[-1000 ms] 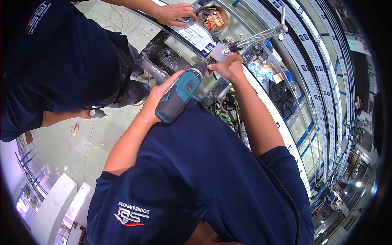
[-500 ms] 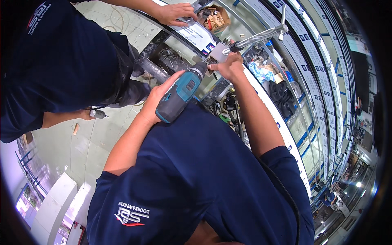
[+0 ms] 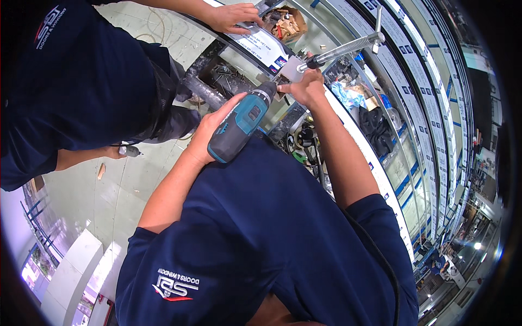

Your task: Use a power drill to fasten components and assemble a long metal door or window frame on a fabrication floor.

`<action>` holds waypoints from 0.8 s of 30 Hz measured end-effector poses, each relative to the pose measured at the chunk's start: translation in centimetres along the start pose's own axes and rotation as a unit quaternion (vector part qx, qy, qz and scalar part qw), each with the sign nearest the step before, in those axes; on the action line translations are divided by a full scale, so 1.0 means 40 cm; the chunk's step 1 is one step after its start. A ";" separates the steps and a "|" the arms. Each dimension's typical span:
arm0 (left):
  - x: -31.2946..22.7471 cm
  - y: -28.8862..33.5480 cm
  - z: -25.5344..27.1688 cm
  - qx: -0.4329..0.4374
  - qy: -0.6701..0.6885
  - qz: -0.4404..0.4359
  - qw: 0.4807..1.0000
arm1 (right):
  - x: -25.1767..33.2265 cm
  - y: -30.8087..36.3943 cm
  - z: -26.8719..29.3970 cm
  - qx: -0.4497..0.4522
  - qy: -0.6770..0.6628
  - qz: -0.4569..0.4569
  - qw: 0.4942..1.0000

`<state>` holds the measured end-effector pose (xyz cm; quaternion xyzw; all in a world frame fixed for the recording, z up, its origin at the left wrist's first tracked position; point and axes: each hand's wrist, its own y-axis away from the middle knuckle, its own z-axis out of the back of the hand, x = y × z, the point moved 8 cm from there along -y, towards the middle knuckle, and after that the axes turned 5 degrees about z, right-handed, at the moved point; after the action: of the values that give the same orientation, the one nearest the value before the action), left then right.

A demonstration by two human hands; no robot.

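1. Teal and dark-grey plastic forms the casing of a power drill [image 3: 239, 130], which lies in front of the person's torso, its chuck [image 3: 265, 91] aimed up and away, toward the clamped work.
2. The left hand [image 3: 209, 130] is closed on the drill from its left side; the fingers underneath are hidden by the casing.
3. The right hand [image 3: 306, 89] is at the foot of a screw clamp [image 3: 348, 50], index finger stretched out close to the chuck's tip. Whether it grips anything cannot be told.
4. A whitish block [image 3: 291, 69] sits under the clamp, at the end of a film-covered profile [image 3: 261, 44].
5. A co-worker's hand [image 3: 236, 19] rests flat on that profile; the co-worker's other hand, lower and farther left, holds a small grey tool [image 3: 130, 151].
6. Beyond the profile stands a cardboard box [image 3: 302, 24] of wood scraps. To the right, long film-wrapped profiles [image 3: 416, 92] lie side by side above blue rack bars.
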<state>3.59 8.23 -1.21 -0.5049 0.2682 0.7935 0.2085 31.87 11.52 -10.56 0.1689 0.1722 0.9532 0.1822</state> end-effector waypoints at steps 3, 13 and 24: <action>-0.003 0.000 -0.001 0.004 -0.004 0.013 1.000 | -0.007 -0.005 -0.009 0.004 0.004 -0.004 1.000; 0.005 0.000 -0.002 0.002 0.005 0.003 1.000 | -0.014 -0.012 -0.017 0.016 -0.015 -0.007 1.000; -0.001 0.001 -0.003 0.005 0.008 0.017 1.000 | -0.019 -0.016 -0.023 0.025 -0.025 -0.013 0.999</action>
<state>3.65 8.12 -1.20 -0.5053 0.2823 0.7916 0.1959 32.36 11.54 -11.82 0.1947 0.1938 0.9417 0.1941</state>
